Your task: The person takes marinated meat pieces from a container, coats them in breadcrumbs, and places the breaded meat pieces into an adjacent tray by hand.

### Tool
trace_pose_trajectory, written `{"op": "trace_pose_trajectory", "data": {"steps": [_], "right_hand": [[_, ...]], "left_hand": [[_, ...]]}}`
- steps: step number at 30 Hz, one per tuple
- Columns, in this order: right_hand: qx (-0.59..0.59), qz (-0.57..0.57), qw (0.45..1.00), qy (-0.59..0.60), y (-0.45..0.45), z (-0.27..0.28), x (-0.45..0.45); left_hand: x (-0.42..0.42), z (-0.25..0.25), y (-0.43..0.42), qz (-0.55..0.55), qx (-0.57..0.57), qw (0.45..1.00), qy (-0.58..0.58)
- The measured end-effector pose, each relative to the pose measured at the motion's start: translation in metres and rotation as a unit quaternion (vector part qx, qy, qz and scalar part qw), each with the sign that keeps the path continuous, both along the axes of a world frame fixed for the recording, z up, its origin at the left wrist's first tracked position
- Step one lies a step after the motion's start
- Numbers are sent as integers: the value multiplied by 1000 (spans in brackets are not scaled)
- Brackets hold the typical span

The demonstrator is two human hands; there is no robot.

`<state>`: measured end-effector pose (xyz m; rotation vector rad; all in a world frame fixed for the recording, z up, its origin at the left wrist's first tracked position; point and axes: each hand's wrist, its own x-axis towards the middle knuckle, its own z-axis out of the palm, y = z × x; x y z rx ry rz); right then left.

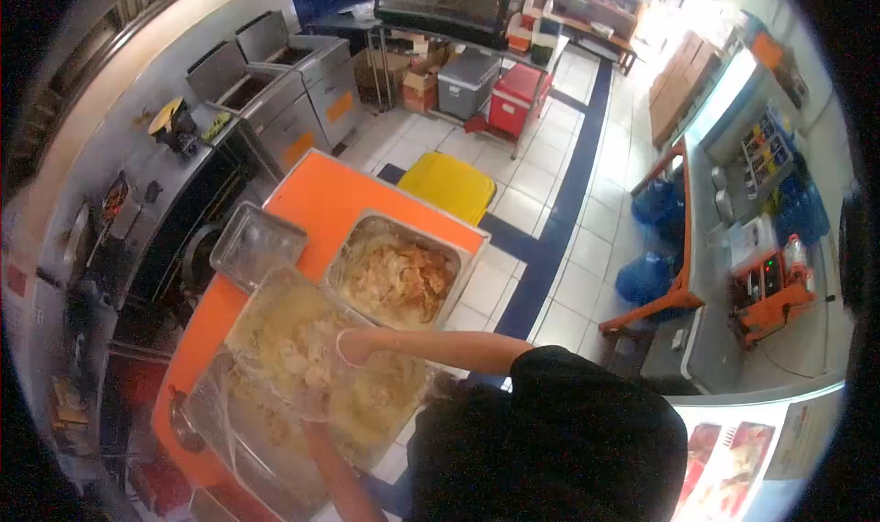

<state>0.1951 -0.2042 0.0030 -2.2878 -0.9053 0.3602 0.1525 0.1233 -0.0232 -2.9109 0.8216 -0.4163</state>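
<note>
A large see-through tub (215, 403) holds pale, floury lumps (293, 357). Both hands are inside it. My right hand (346, 346) reaches in from the right, with a whitish edge near the wrist; its fingers blur into the pale mix. Lower down, my left hand (313, 405) is also among the lumps, coated or covered in the same pale colour, its fingers indistinct. Whether either hand grips a piece cannot be made out. Beyond the tub, a metal tray (449, 316) holds battered-looking, orange-brown pieces (394, 279). A smaller metal pan (259, 247) sits to its left.
All the containers stand on an orange table (316, 192). A yellow lid or bin (446, 187) is past its far edge. Fryers (266, 91) and a stove line the left. A red cooler (519, 100) and grey cooler (467, 80) stand behind; a counter (710, 247) is right.
</note>
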Motion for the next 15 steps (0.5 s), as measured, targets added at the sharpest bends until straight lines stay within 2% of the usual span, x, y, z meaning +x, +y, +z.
{"op": "trace_pose_trajectory", "data": {"steps": [1, 3, 4, 5, 6, 7, 8, 9, 10, 11, 12, 13, 14, 15], "right_hand": [[6, -5, 1000, -3, -3, -4, -5], [15, -3, 1000, -13, 0, -11, -15], [15, -1, 1000, -22, -1, -11, -22], [14, -3, 1000, -25, -4, -11, -28], [13, -17, 999, -27, -12, -10, -32], [22, -37, 999, -26, -15, -4, -34], [48, -60, 997, -14, -10, 6, -37], [88, -94, 991, 20, 0, 17, -48], [131, -128, 982, 52, 11, 29, -57], [176, -160, 968, 81, 22, 40, -65], [277, -175, 925, 194, 26, 31, -68], [279, -165, 927, 187, 24, 5, -72], [449, -121, 826, 319, 20, -39, -71], [522, -97, 756, 382, 26, -59, -69]], "left_hand": [[4, -13, 2, 4, 10, 1000, 9], [17, -9, 2, 89, -183, 965, 166], [13, 41, -27, 50, -275, 929, 243], [7, 93, -56, 19, -362, 875, 320], [9, 37, -48, 26, -519, 771, 368], [4, 73, -67, 69, -376, 848, 368], [-16, 87, -80, 74, -524, 808, 259], [0, 82, -79, 80, -453, 839, 291], [9, 94, -89, 146, -417, 818, 367], [6, 130, -88, 169, -423, 814, 361], [-1, 157, -90, 182, -427, 809, 361], [1, 146, -86, 184, -429, 812, 350], [7, 120, -80, 139, -472, 825, 278], [10, 103, -72, 94, -509, 830, 206]]}}
